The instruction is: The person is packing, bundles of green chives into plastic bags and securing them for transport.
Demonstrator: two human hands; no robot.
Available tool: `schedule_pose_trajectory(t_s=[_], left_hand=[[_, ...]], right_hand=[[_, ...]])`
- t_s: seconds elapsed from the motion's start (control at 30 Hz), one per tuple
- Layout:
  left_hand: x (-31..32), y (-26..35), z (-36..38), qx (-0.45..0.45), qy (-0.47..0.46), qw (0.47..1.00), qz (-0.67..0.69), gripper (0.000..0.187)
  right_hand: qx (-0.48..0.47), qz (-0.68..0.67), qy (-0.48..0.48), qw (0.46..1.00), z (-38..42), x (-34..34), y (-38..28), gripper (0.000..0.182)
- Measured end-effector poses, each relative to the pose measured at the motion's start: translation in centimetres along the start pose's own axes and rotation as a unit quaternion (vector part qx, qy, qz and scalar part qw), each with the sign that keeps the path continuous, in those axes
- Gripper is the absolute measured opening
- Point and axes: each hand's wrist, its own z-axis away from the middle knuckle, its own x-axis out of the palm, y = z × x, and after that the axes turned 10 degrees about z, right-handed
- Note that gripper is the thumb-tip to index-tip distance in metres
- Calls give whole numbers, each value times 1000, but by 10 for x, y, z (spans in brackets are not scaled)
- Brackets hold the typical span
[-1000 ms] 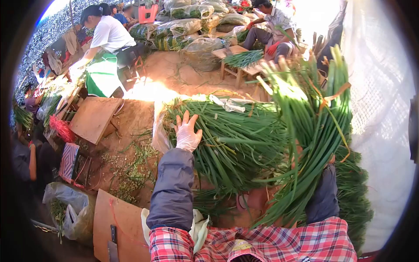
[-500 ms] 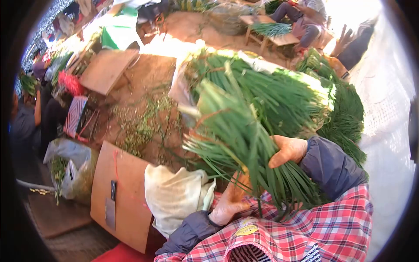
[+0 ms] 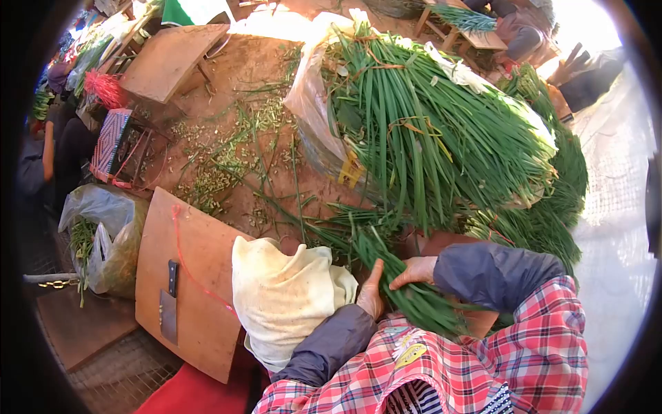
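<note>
A small bunch of green chives (image 3: 424, 307) lies low in front of my chest, slightly blurred. My right hand (image 3: 416, 271) closes round it from the right, thumb on top. On the other side my left hand (image 3: 371, 295) grips it, thumb up, its other fingers hidden behind the leaves. Just beyond my hands rises a big heap of chives (image 3: 441, 131), its bundles tied with thin brown bands, on a clear plastic bag (image 3: 317, 114). A cream cloth (image 3: 289, 293) is draped close to my left forearm.
A wooden board (image 3: 200, 276) at left carries a cleaver (image 3: 170, 297) and a red string. Beside it stands a plastic bag of greens (image 3: 103, 238). Cut scraps (image 3: 214, 179) litter the dirt floor. More chives (image 3: 562, 172) lie at right. Another person (image 3: 527, 34) sits at the back right.
The large bunch that I held raised is out of my hands, and chives now lie on the heap ahead. My hands have come down and together on a smaller bunch near my lap.
</note>
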Motion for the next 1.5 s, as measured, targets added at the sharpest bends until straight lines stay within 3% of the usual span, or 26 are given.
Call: schedule_pose_trajectory(t_s=[0.03, 0.07, 0.2, 0.3, 0.37, 0.47, 0.57, 0.6, 0.63, 0.67, 0.73, 0.77, 0.8, 0.87, 1.0, 1.13, 1.27, 1.37, 1.4, 1.5], left_hand=[[-10, 1, -9, -30, 31, 999, 6, 57], [-21, 2, -18, -60, 62, 996, 11, 55], [-9, 4, -10, -59, 114, 991, -45, 53], [7, 9, 4, -75, 112, 989, -55, 46], [5, 4, 10, -89, 49, 995, -22, 34], [-2, 4, 28, -118, 61, 991, 27, 21], [44, 7, 87, 17, 66, 997, -30, 21], [50, 9, 105, 62, 66, 994, -62, 22], [54, 13, 122, 107, 66, 988, -93, 22], [55, 22, 138, 75, 28, 996, -36, 25], [68, 32, 164, 121, 60, 988, -80, 28], [67, 39, 171, 141, 62, 983, -101, 30], [71, 42, 178, 155, 59, 979, -120, 30], [83, 47, 190, 183, 52, 970, -153, 32], [95, 72, 194, 286, 61, 921, -256, 39], [116, 96, 189, 350, 91, 886, -289, 43], [109, 120, 171, 364, 50, 901, -229, 40], [100, 132, 161, 381, 17, 909, -168, 44], [100, 134, 161, 374, 17, 914, -159, 43], [102, 137, 161, 359, 13, 923, -139, 44]], right_hand=[[1, 21, -12, 1000, -2, 0, -4, 43], [-7, 191, 36, 981, -3, -1, -9, 47], [-27, 306, 49, 950, 7, 19, -28, 54], [-101, 352, 101, 925, 4, 35, -13, 56], [-128, 376, 64, 916, 28, 38, -18, 57], [-184, 396, 68, 897, 56, 48, -19, 60], [-459, 225, 106, 853, 78, 50, -4, 55], [-409, 113, -40, 905, 90, 39, -8, 49], [-343, -2, -186, 921, 100, 22, -13, 45], [-323, -116, -206, 916, 101, 11, -12, 37], [-220, -259, -35, 940, 29, 10, 12, 38], [-239, 27, 78, 967, -2, 6, 17, 37], [-234, 308, 184, 904, -28, 2, 20, 37], [-137, 478, 253, 830, -75, -3, 12, 39], [-213, 341, 457, 793, -148, -38, -19, 36], [-186, 225, 504, 813, -204, -72, -52, 37], [-160, 172, 492, 838, -240, -80, -63, 37], [-163, 151, 465, 857, -246, -78, -68, 38], [-176, 242, 459, 836, -242, -76, -64, 40], [-170, 166, 400, 885, -209, -67, -75, 49]])
